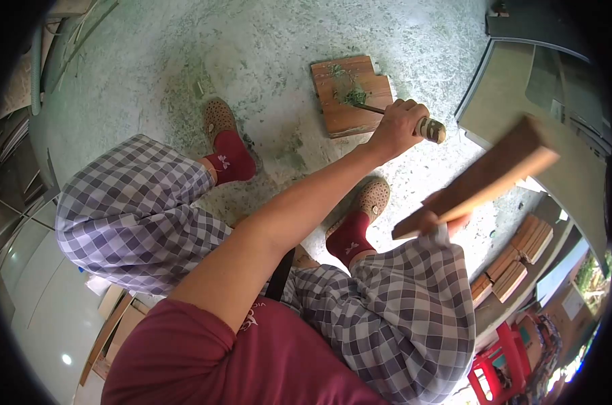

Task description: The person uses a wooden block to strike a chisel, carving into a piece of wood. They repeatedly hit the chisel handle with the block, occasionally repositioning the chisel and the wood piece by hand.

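My left hand (405,123) is wrapped around the thick light-and-dark handle (431,130) of a hand tool. The tool's thin dark shaft (369,108) points down to a small heap of green shreds (354,98). Under the shreds a reddish-brown wooden board (343,121), notched at one corner, lies on the floor; more green bits are scattered on it. Beside my right knee, my right hand (443,223) grips a long wooden block (478,179) near its lower end. The block is raised, tilted and smeared by motion. My right forearm is hidden.
Both feet, in tan clogs (219,120) and dark red socks, rest on the speckled concrete floor (279,40). Stacked wooden pieces (508,270) and a red plastic stool (500,364) stand at the right. A large grey-beige panel (501,94) edges the upper right.
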Motion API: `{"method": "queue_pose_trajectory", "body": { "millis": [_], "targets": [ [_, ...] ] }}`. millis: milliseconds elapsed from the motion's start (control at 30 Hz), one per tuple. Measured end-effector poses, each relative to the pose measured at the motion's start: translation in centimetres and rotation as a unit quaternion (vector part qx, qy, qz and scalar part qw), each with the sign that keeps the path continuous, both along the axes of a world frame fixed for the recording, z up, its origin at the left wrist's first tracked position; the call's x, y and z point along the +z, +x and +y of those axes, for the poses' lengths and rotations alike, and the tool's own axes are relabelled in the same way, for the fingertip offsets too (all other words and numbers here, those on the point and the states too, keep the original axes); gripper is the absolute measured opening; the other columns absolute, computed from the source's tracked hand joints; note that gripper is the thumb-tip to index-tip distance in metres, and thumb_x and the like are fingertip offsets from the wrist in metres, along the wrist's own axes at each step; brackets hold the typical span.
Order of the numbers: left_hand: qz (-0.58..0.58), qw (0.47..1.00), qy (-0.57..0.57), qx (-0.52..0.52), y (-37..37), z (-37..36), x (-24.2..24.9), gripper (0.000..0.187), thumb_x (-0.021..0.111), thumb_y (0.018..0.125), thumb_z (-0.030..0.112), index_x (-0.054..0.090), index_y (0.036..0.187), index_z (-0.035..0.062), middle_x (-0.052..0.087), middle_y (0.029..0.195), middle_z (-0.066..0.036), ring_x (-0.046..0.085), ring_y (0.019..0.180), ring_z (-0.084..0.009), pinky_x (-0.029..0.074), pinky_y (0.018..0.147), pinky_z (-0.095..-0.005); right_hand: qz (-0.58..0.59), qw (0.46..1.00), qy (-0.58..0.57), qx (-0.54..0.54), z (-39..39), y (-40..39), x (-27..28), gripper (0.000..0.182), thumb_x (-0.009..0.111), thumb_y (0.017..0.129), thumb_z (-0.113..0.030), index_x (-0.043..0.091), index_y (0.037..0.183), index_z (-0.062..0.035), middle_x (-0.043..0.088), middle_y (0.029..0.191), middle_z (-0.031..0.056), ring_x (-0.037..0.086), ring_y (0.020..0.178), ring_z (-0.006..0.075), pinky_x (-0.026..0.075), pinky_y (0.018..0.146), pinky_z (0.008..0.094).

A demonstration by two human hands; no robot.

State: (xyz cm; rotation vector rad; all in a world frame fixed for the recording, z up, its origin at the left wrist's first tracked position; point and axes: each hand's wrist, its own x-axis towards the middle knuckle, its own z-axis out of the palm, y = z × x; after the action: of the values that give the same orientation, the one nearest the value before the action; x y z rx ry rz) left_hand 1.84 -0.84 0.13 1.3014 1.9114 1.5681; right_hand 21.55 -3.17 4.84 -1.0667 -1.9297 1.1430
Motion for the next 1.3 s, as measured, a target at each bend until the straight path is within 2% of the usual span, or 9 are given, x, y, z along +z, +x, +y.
{"method": "queue_pose_trajectory", "body": {
  "millis": [67, 133, 167, 267, 367, 767, 1067, 1300],
  "targets": [
    [0.019, 0.998, 0.045, 0.027, -1.2, 0.8, -0.6, 0.032, 0.075, 0.064, 0.007, 0.056, 0.09, 0.0097, 0.057, 0.086, -0.008, 0.055, 0.085, -0.0313, 0.042, 0.078, -0.0427, -0.157, 0.986, 0.053, -0.004, 0.1, -1.1, -1.9, 0.092, 0.075, 0.067, -0.015, 0.021, 0.141, -0.0014, 0.049, 0.122, 0.0207, 0.048, 0.118, 0.0251, 0.038, 0.101, 0.0378],
    [0.033, 0.998, 0.04, 0.023, -1.4, 0.7, -0.5, 0.033, 0.075, 0.064, 0.007, 0.056, 0.091, 0.0092, 0.057, 0.086, -0.009, 0.054, 0.085, -0.0314, 0.042, 0.078, -0.0424, -0.042, 0.997, -0.057, 0.033, 0.3, -1.0, -0.9, 0.094, 0.069, 0.066, -0.009, 0.017, 0.145, -0.0039, 0.037, 0.136, 0.0219, 0.031, 0.133, 0.024, 0.023, 0.111, 0.04],
    [0.031, 0.999, 0.043, 0.006, -1.7, 0.5, -0.4, 0.033, 0.075, 0.064, 0.007, 0.056, 0.091, 0.0086, 0.057, 0.086, -0.009, 0.054, 0.085, -0.0314, 0.042, 0.078, -0.0421, 0.067, 0.982, -0.159, -0.081, -0.9, -2.3, -0.8, 0.093, 0.067, 0.065, -0.013, 0.018, 0.144, -0.0052, 0.04, 0.134, 0.0196, 0.038, 0.128, 0.0277, 0.031, 0.106, 0.042],
    [0.045, 0.997, 0.058, -0.031, -1.0, -0.9, 0.0, 0.038, 0.076, 0.062, 0.004, 0.054, 0.093, 0.0076, 0.057, 0.088, -0.009, 0.054, 0.085, -0.031, 0.043, 0.079, -0.0405, 0.071, 0.98, -0.165, -0.09, -0.8, -1.6, -1.2, 0.093, 0.067, 0.065, -0.014, 0.018, 0.144, -0.0052, 0.04, 0.134, 0.0195, 0.038, 0.127, 0.0277, 0.032, 0.105, 0.042],
    [0.019, 0.998, 0.044, -0.044, 0.0, -2.3, 0.5, 0.039, 0.077, 0.061, 0.002, 0.054, 0.092, 0.0068, 0.057, 0.088, -0.01, 0.055, 0.089, -0.0324, 0.044, 0.08, -0.0442, 0.074, 0.976, -0.178, -0.101, -1.6, -0.7, -1.4, 0.093, 0.067, 0.065, -0.014, 0.018, 0.144, -0.0051, 0.04, 0.134, 0.0193, 0.039, 0.127, 0.0276, 0.032, 0.105, 0.042],
    [0.025, 0.998, 0.034, -0.036, -1.8, -0.7, 0.9, 0.035, 0.076, 0.066, 0.007, 0.054, 0.092, 0.0058, 0.056, 0.089, -0.011, 0.054, 0.09, -0.0312, 0.046, 0.077, -0.0403, 0.104, 0.967, -0.201, -0.119, -0.8, 1.9, -2.4, 0.092, 0.067, 0.066, -0.016, 0.019, 0.144, -0.0049, 0.04, 0.134, 0.0187, 0.041, 0.125, 0.0275, 0.034, 0.103, 0.0421],
    [-0.009, 0.998, 0.06, -0.005, -1.8, -0.6, 0.8, 0.036, 0.077, 0.065, 0.008, 0.053, 0.093, 0.0063, 0.057, 0.089, -0.01, 0.055, 0.087, -0.0315, 0.045, 0.079, -0.0414, 0.121, 0.959, -0.223, -0.127, 0.0, 4.2, -3.5, 0.092, 0.067, 0.066, -0.018, 0.019, 0.144, -0.0048, 0.041, 0.133, 0.0182, 0.042, 0.123, 0.0273, 0.036, 0.102, 0.0422],
    [0.007, 0.999, 0.04, -0.018, -1.8, -0.5, 1.1, 0.033, 0.075, 0.068, 0.007, 0.052, 0.092, 0.0049, 0.056, 0.089, -0.012, 0.054, 0.09, -0.0318, 0.046, 0.078, -0.04, 0.134, 0.953, -0.239, -0.131, 0.9, 5.5, -4.2, 0.092, 0.066, 0.067, -0.019, 0.019, 0.144, -0.0047, 0.041, 0.133, 0.0179, 0.043, 0.121, 0.0272, 0.037, 0.101, 0.0422]
  ]
}}
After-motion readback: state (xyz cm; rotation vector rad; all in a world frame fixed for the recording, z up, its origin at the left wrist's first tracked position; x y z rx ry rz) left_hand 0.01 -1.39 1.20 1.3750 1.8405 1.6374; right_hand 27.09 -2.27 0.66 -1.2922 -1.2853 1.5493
